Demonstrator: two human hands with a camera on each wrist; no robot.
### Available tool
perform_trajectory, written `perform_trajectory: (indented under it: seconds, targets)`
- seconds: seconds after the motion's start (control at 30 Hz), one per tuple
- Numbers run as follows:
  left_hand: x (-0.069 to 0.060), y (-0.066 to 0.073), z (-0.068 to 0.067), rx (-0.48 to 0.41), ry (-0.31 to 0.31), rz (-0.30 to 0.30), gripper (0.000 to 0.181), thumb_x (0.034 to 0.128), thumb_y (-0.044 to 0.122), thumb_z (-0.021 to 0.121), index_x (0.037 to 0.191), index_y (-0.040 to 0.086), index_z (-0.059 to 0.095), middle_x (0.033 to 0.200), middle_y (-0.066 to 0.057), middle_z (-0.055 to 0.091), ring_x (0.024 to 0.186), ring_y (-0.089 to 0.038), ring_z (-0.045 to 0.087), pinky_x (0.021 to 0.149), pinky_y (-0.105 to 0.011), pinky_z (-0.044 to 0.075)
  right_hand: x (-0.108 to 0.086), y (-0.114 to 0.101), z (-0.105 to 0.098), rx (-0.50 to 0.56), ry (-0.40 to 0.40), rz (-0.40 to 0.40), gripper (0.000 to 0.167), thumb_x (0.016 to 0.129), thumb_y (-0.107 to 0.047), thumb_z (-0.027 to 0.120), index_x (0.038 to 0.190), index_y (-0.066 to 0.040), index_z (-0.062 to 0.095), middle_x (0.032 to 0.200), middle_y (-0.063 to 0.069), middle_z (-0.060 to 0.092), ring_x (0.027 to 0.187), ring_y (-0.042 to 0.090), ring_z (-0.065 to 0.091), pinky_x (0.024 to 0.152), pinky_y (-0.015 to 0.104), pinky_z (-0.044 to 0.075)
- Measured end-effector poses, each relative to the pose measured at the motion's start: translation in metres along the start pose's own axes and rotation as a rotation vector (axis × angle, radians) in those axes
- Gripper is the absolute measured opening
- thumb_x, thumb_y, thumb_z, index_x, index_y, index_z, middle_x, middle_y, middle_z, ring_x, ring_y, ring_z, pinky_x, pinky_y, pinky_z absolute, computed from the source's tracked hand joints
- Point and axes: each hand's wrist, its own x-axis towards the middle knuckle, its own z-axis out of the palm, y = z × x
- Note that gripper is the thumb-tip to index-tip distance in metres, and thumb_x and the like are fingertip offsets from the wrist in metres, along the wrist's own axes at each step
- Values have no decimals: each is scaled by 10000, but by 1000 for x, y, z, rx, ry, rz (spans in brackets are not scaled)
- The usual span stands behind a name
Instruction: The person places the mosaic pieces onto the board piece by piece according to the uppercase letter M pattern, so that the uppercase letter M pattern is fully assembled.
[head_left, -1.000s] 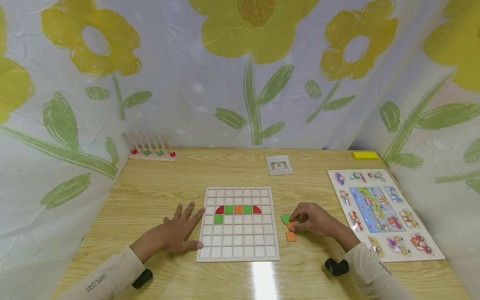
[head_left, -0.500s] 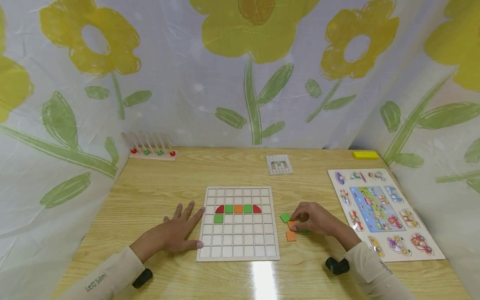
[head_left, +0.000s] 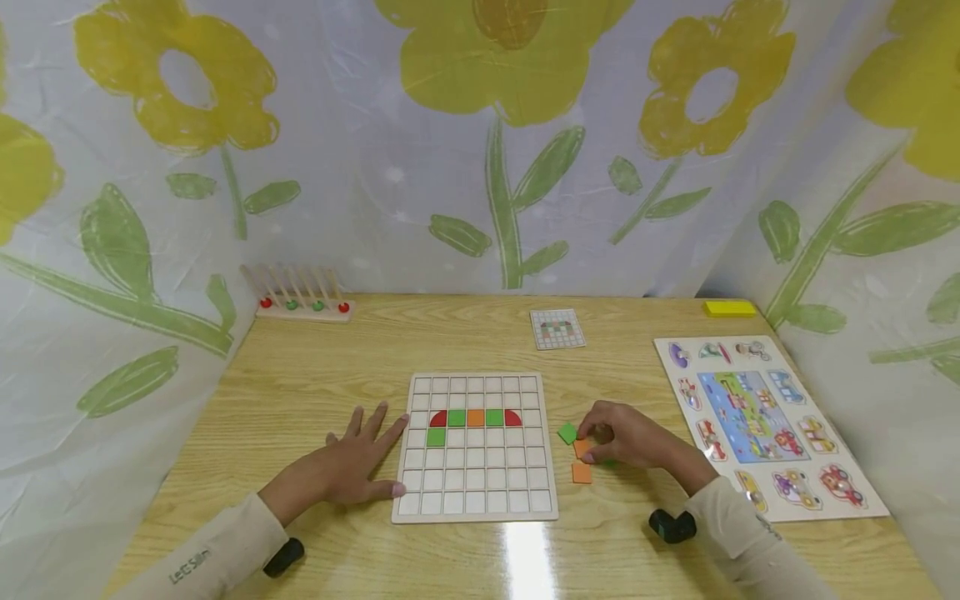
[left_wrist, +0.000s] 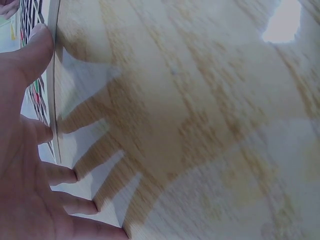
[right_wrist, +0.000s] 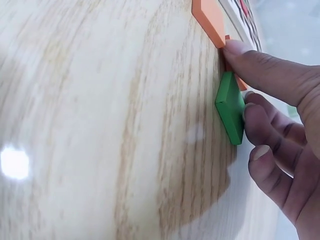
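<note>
The left hand lies with fingers spread on the table, its index fingertip and thumb touching the left edge of the gridded board. A row of red, green and orange pieces sits on that board, with one green tile below the row. Right of it, the right hand pinches an orange tile between thumb and index finger, beside a green tile. Another orange tile lies nearer the body. In the right wrist view, a green tile is beside the curled fingers; the far fingertips are partly hidden.
A small pattern card lies beyond the board. At the back left stands a pegged rack with beads. A picture puzzle occupies the right side, with a yellow block behind it. Flowered cloth surrounds the table.
The green tile by the right index finger has shifted and turned slightly. Both hands have otherwise stayed in place; the head view has moved a little.
</note>
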Motion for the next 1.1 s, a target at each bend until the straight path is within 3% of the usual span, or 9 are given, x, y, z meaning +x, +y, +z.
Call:
perform_trajectory:
  seconds: [0.33,0.6,0.93,1.1]
  targets:
    - [0,-2,0,-5,4,17,1019,891,722,554,1626,142,150,1653,-292,62,1449,-641,75,914,-867,274,0,-2,0,37,-13,-32,288,881,-255,786,1138,-132,748,1036,22,626,794,101,470,702,248,423]
    - [-1,-1,-1,-9,6,26,1013,896,711,560,1625,140,151,1650,-298,63,1444,-648,78,915,-867,275,1,-2,0,80,-30,-13,277,900,-259,768,1141,-124,759,1060,33,611,927,130,538,798,263,463]
    - [-2,0,-2,-30,1,23,1016,895,702,571,1626,141,143,1653,-296,48,1439,-656,67,920,-874,252,4,-3,0,92,-26,-48,188,927,-189,740,1091,-115,688,992,33,643,744,69,513,689,250,477]
    - [-1,-1,-1,-33,-4,18,1022,891,711,567,1628,147,139,1656,-288,40,1444,-650,57,930,-873,242,7,-5,3,116,-9,-12,158,924,-126,734,1052,-119,642,877,-12,634,640,51,483,606,221,455]
